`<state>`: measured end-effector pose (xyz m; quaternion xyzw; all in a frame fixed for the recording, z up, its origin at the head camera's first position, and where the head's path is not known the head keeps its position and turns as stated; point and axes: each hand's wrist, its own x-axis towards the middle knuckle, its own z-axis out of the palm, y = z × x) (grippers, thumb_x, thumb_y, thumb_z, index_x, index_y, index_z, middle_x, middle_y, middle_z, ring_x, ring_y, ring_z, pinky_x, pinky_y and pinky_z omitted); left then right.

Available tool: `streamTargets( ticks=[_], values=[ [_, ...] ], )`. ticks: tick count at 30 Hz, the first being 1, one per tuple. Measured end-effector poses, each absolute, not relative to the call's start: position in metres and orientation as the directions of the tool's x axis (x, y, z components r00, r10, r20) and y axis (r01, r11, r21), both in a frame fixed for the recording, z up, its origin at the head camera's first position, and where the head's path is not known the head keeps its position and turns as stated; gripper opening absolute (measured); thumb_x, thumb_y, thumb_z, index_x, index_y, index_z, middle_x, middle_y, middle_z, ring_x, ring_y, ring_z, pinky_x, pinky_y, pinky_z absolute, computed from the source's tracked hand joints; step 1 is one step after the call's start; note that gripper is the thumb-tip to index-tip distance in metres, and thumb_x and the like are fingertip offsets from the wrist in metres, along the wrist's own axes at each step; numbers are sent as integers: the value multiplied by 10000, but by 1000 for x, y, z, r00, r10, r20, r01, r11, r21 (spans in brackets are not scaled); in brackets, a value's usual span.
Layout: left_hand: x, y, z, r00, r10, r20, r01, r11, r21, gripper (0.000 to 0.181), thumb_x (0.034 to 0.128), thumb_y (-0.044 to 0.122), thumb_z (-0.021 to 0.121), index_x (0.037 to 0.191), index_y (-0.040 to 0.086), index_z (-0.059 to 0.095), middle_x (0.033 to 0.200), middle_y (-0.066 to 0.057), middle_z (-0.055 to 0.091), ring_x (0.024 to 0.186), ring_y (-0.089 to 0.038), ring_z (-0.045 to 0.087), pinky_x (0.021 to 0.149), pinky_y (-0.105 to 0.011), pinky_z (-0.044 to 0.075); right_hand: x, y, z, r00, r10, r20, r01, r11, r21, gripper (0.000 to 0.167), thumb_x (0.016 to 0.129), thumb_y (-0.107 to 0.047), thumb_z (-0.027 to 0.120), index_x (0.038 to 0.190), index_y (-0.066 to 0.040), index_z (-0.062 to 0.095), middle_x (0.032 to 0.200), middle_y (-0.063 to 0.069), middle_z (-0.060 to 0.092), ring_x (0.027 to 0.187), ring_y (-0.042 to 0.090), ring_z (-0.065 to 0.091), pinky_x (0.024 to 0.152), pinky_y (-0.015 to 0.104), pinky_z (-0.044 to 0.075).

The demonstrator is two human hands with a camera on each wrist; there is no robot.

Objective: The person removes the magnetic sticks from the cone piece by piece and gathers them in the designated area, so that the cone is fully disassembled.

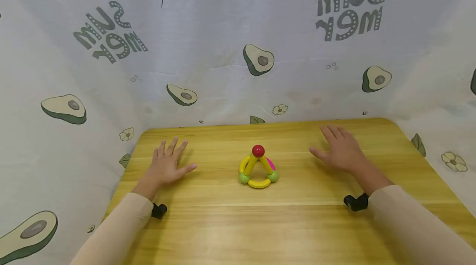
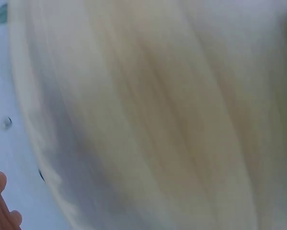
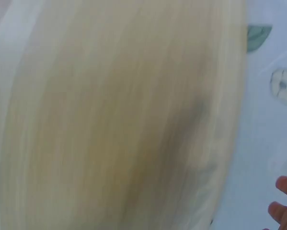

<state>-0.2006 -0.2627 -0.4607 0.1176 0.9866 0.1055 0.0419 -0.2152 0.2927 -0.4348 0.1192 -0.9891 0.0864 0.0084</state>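
Observation:
A small toy frame of yellow rods [image 1: 259,183] with green balls, a red ball [image 1: 258,151] on top and a pink part at its right side stands mid-table in the head view. To its left is the left hand [image 1: 165,166], fingers spread, touching no object. The right hand [image 1: 340,149] is on the other side, also spread and holding nothing. In the left wrist view, fingertips [image 2: 0,182] show at the lower left edge; in the right wrist view, fingertips [image 3: 286,186] show at the right edge. The toy appears in neither wrist view.
The wooden table [image 1: 238,223] has rounded far corners. Behind it and at both sides hangs a pale cloth [image 1: 223,17] printed with avocados, flowers and lettering. A black wrist device [image 1: 159,211] is at the left sleeve, another [image 1: 356,202] at the right sleeve.

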Motion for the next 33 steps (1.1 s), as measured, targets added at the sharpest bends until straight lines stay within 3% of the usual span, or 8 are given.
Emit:
streamTargets(
  ticks=[5,11,19,23,28,33],
  values=[
    [-196,-240,-458,-958,284,-30,265,925,271,940,917,773,492,1651,279,174,1722,-142,123,1556,-519,57,1194,-740,88,-206,264,-438,-952,-295,77,-305,916,-260,862,971,-503,641,1554,45,321,1560,326,352,1430,544,319,1163,688,264],
    [-189,-212,-461,-940,340,-23,311,884,349,900,945,734,493,1651,274,177,1710,-135,179,1549,-480,172,1170,-724,232,-195,230,-445,-937,-344,54,-331,832,-445,782,970,-374,689,1560,0,336,1555,294,403,1421,530,368,1144,693,309],
    [-177,-178,-459,-911,409,-54,327,795,511,848,962,663,546,1642,271,224,1716,-95,177,1565,-389,194,1154,-686,316,-182,187,-454,-930,-362,-59,-252,749,-613,870,949,-475,692,1610,-94,275,1620,243,338,1484,493,328,1164,673,304],
    [-172,-157,-461,-902,429,-50,323,747,581,808,976,626,552,1633,255,262,1706,-63,218,1565,-356,219,1178,-652,312,-177,170,-463,-941,-337,-37,-226,704,-673,870,929,-446,730,1602,-106,296,1612,234,354,1476,487,352,1158,673,315],
    [-168,-131,-462,-896,444,4,330,658,677,694,1004,541,570,1581,205,383,1617,-45,400,1493,-302,392,1192,-551,358,-173,147,-475,-949,-312,51,-242,614,-751,845,887,-396,793,1564,-114,373,1568,194,434,1420,452,458,1120,638,396],
    [-164,-113,-465,-895,446,26,310,577,755,597,1027,494,561,1517,161,481,1489,-45,543,1303,-241,590,1096,-457,485,-169,131,-482,-946,-284,152,-296,577,-762,798,834,-385,847,1493,-132,477,1465,139,537,1330,383,541,1082,597,462]
  ],
)
